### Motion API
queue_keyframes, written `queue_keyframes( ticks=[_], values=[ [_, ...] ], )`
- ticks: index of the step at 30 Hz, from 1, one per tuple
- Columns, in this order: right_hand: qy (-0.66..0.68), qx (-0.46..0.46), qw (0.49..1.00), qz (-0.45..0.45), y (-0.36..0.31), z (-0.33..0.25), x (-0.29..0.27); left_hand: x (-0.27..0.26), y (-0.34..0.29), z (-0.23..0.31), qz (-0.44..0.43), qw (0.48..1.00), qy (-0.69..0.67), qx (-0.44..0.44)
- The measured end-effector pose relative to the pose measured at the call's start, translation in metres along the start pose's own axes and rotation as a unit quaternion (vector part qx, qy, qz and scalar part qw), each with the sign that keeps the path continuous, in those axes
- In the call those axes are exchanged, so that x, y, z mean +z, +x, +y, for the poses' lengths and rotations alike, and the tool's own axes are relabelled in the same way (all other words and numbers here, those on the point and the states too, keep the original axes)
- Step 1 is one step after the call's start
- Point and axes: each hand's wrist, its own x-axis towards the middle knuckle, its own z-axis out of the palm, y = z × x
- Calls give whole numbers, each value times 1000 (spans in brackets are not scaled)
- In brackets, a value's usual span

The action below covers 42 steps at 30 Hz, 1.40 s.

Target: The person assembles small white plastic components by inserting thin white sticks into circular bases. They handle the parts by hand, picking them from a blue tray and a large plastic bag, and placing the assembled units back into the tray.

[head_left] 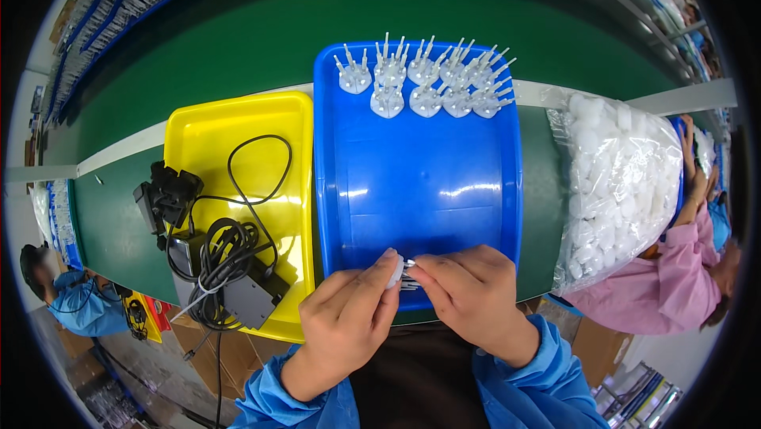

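A white, rounded plastic piece [396, 272] is pinched by the left hand [349, 312]; just rightward, a silvery, crosswise pin [409, 263] by the right hand [477, 296].

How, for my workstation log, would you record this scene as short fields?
Left hand: pinches a white plastic piece
Right hand: fingertips closed on a small shiny part beside that piece
Blue tray: between yellow tray and bag; two rows of white pronged pieces at its far end
Yellow tray: left; black cables bundled over it
Clear bag: right; filled with white pieces
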Motion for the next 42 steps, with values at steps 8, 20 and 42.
queue_keyframes(
  ticks=[8, 20, 42],
  values=[
    [49, 8, 999, -17, 2, -1, 0, -9, -4, -1, -40, 997, -48, -52],
    [355, 143, 922, -62, -2, 12, -14, -5, 10, -2, -19, 994, -104, 6],
    [495, 192, 844, -81, -20, 11, -5, 0, -5, 2, 1, 996, -54, 66]
  ],
)
